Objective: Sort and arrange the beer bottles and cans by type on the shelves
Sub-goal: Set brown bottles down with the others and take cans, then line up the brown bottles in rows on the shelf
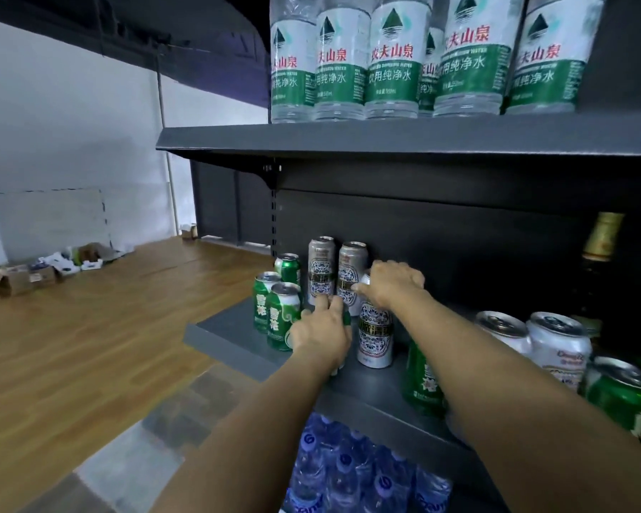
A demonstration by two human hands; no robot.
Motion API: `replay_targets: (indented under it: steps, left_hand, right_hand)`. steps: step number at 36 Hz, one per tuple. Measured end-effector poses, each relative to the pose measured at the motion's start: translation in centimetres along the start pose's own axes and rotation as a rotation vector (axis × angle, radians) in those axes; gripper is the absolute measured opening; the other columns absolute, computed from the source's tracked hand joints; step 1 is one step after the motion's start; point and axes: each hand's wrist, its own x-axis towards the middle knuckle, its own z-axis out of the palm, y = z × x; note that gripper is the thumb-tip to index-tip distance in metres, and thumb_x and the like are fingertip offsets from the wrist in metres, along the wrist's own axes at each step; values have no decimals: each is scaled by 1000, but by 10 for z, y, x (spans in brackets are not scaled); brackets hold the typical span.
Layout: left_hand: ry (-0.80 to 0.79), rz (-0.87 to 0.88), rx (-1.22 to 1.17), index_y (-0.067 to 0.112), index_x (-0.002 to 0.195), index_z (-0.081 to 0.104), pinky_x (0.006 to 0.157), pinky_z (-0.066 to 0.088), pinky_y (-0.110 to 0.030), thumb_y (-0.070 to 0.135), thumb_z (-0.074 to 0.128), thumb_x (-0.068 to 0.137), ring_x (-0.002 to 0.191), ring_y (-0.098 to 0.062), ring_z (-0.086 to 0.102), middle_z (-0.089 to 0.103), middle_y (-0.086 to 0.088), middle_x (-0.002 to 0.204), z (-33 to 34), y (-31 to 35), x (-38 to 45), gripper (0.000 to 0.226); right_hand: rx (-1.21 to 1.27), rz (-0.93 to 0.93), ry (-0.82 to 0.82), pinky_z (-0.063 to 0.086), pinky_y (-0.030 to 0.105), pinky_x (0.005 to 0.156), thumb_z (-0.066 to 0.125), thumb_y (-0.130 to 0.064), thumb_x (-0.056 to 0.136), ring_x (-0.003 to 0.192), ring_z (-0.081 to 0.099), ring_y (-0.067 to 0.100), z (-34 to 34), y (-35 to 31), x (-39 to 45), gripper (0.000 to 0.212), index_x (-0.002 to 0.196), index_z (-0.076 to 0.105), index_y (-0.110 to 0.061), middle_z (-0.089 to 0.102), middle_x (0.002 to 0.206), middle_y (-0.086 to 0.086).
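Evidently the sorting is under way on the middle shelf point(230, 333): green cans point(276, 309) cluster at its left end with silver patterned cans point(321, 270) just behind, so each type gets its own patch. The left hand point(321, 336) wraps a green can point(288, 340) beside that cluster, while the right hand point(395, 281) grips a silver can point(374, 336) by its top, likely to join its row; unsorted cans point(559, 349) wait well to the right

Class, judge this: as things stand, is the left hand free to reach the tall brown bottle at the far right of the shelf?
Probably not: the left hand grips a green can and the right arm crosses between it and the brown bottle.
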Motion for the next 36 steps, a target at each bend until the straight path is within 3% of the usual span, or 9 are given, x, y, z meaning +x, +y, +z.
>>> replay_targets:
  steps: [3,7,12,17,25,36]
  left_hand:
    - [-7,51,7,18,141,28,83,49,-46,42,44,98,123,-32,44,32,-7,141,-1,-7,-3,52]
    - [-4,141,29,17,144,24,97,41,-45,47,38,99,132,-34,35,30,-10,147,-7,-21,-10,55]
    - [244,325,63,15,140,36,112,25,-41,40,37,98,135,-28,32,40,-9,145,-7,-44,-28,48]
    - [296,495,-32,12,134,45,110,25,-38,35,44,96,128,-27,39,46,-8,136,-12,-32,-62,44]
    - [169,739,-140,9,135,45,106,28,-35,32,45,97,125,-26,42,49,-9,135,-10,56,-137,45]
    - [-164,969,-193,16,151,25,120,11,-36,44,31,102,148,-22,14,20,-4,160,28,213,-330,57]
  right_hand:
    - [-19,58,11,34,41,103,43,-57,95,135,33,30,6,-9,-8,71,147,29,-11,33,150,12]
    - [-43,49,254,33,41,102,40,-47,99,131,36,29,6,-21,-30,57,143,33,-12,35,147,10]
    - [-84,24,384,30,41,102,42,-39,98,124,40,27,13,-28,-73,42,133,45,-15,44,139,7]
    - [-114,110,360,30,40,101,41,-37,98,124,40,27,23,-12,-129,43,134,44,-15,43,139,7]
    - [-154,415,224,26,42,104,40,-37,98,126,40,27,32,62,-255,42,134,43,-17,46,136,7]
    - [-107,892,-41,26,43,110,40,-40,99,135,33,31,42,204,-501,49,140,36,-13,39,144,11]
